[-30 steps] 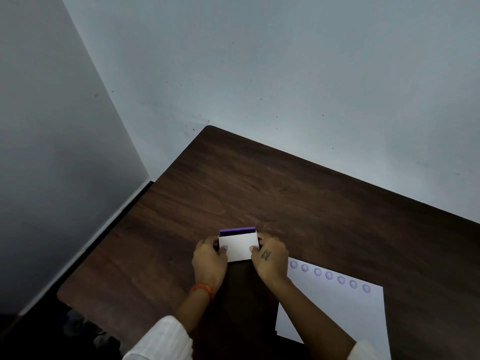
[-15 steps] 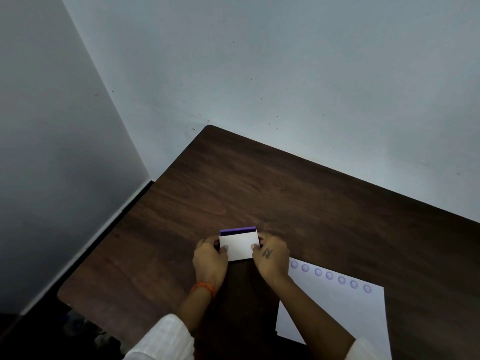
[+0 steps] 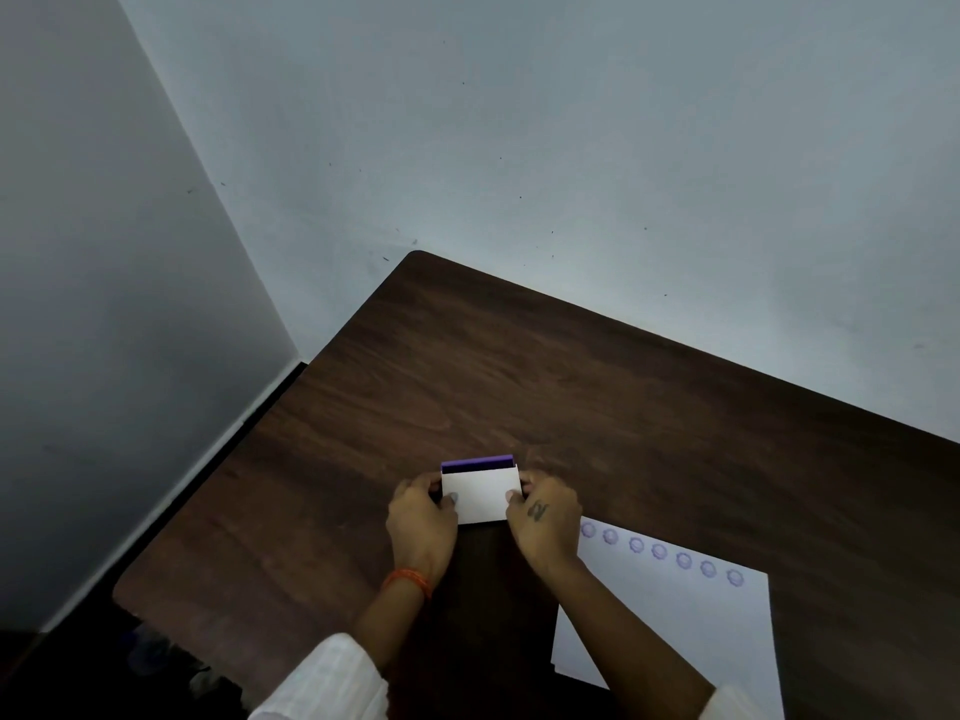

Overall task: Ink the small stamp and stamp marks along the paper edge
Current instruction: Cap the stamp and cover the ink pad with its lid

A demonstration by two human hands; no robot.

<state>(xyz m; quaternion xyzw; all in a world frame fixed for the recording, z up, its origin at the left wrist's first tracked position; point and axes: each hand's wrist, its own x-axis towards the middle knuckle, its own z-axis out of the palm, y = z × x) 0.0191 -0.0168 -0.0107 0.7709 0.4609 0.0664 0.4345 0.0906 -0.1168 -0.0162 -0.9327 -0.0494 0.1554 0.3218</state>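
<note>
A white-lidded purple ink pad (image 3: 480, 492) is gripped as before on the dark table (image 3: 623, 407), left hand (image 3: 421, 522) and right hand (image 3: 545, 522) clamped on its sides; nothing is seen to have shifted. Right of it, stamped marks (image 3: 658, 551) line the paper (image 3: 675, 641) edge.

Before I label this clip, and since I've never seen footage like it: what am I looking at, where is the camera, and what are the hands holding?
No machine here: a person wears a camera on the head, looking down at their own hands. The left hand and right hand grip a small white box from both sides; a purple part shows at its far edge, possibly the ink pad. It sits on a dark wooden table. To the right lies a white sheet of paper with a row of seven purple stamp marks along its far edge.
</note>
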